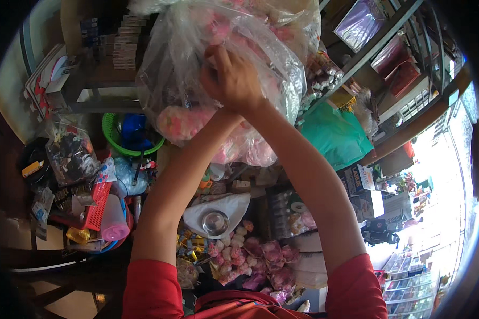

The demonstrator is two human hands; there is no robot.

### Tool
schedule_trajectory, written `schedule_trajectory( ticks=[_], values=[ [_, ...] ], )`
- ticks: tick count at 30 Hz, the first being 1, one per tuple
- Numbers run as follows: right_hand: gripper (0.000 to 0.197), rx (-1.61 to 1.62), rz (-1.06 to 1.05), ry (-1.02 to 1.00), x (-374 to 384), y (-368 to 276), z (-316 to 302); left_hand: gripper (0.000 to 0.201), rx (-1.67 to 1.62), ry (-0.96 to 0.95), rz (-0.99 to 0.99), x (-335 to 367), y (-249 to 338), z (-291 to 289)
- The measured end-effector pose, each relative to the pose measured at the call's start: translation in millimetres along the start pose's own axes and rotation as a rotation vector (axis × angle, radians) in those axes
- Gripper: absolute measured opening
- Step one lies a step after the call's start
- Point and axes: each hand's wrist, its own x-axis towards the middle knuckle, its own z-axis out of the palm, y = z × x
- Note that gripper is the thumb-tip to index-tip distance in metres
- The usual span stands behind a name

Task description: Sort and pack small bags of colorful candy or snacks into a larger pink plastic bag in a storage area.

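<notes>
A large clear plastic bag (183, 69) of pink and white fluffy pieces fills the top middle. My right hand (233, 80) is at its upper front, fingers curled in and closed on the gathered plastic. My left forearm (189, 159) rises from the lower left and crosses behind my right wrist. My left hand is mostly hidden there, against the bag, so its fingers do not show. Through the film, pink clumps show below and beside my wrists.
A green basket (109, 133) with a blue item stands left. A green plastic bag (335, 135) lies right, beside a metal shelf frame (364, 45). Below are a round metal dish (215, 223) on white cloth and pink bundles (271, 255). A red basket (98, 204) sits lower left.
</notes>
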Motion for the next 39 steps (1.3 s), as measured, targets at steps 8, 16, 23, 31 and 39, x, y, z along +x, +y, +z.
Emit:
schedule_trajectory(
  ticks=[8, 16, 23, 31, 39],
  values=[
    [0.027, 0.038, -0.114, 0.079, -14, 4, -9, 0.036, 0.274, 0.056, -0.011, 14, 31, 5],
    [0.047, -0.762, 0.599, -0.44, -9, 60, -31, 0.041, 0.262, -0.033, 0.029, 19, 39, -16],
    [0.082, -0.975, 0.658, -0.801, 10, 101, -39, 0.045, 0.216, -0.113, -0.13, 19, 51, -59],
    [0.104, -0.857, 0.354, -0.661, 6, 129, -25, 0.052, -0.238, 0.296, 0.004, 1, 74, -166],
    [0.101, -0.928, 0.355, -0.573, 6, 150, -19, 0.045, -0.73, 0.425, -0.221, -58, 66, -203]
  ],
)
